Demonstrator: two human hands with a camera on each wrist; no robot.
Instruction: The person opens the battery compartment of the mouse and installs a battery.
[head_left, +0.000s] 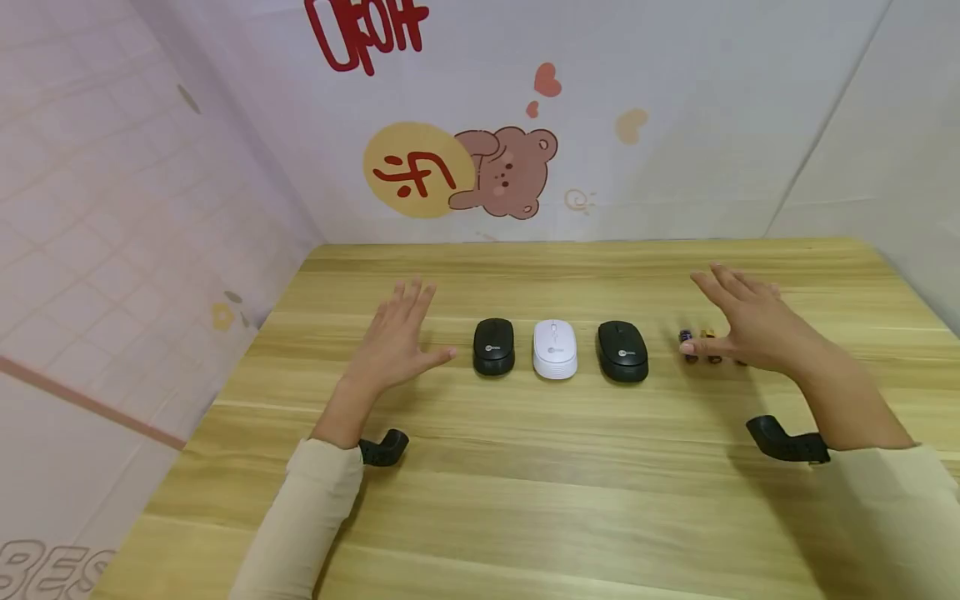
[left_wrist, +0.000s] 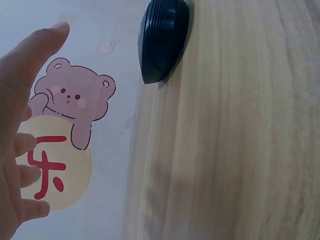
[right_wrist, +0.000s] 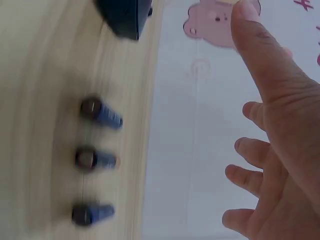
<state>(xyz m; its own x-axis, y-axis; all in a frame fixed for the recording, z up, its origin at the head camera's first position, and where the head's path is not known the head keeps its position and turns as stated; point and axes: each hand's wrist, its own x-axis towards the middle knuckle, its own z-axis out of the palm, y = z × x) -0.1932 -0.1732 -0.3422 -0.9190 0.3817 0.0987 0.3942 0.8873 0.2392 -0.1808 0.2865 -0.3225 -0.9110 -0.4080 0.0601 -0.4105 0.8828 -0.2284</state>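
Observation:
Three computer mice lie in a row on the table: a black mouse (head_left: 493, 347) on the left, a white mouse (head_left: 555, 349) in the middle and another black mouse (head_left: 622, 352) on the right. My left hand (head_left: 393, 342), fingers spread, hovers left of the row and holds nothing. Above the table at the right, my right hand (head_left: 765, 329) is also spread and empty. Beneath its thumb lie three small batteries, partly hidden in the head view; the right wrist view shows one battery (right_wrist: 101, 112), a second battery (right_wrist: 95, 159) and a third battery (right_wrist: 92, 213) side by side.
The wooden table (head_left: 480, 483) meets a white wall sheet (head_left: 675, 183) with a printed bear (head_left: 513, 171) at its back edge. Black straps with camera mounts sit on both wrists, the left mount (head_left: 385, 448) and right mount (head_left: 783, 442) jutting inward.

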